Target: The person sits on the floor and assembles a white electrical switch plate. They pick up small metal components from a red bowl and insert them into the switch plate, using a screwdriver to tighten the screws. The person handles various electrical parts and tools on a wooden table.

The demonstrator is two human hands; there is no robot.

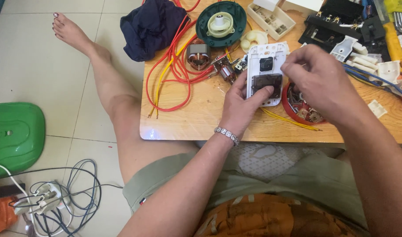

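My left hand [242, 103] grips a white rectangular switch plate [266, 57] over a low wooden table [196, 118], thumb pressed on its dark lower module. My right hand [317, 77] pinches at the plate's right edge beside a small black square part [266, 64]. What the right fingertips hold is hidden. A silver bracelet circles my left wrist.
Red and yellow wires [174, 70], a copper-wound motor part [198, 55], a green round housing with a cream gear [221, 23], a dark cloth [150, 27], a red dish of small parts [304, 109] and white plastic pieces crowd the table. A green cover [14, 136] and tangled cables lie on the floor.
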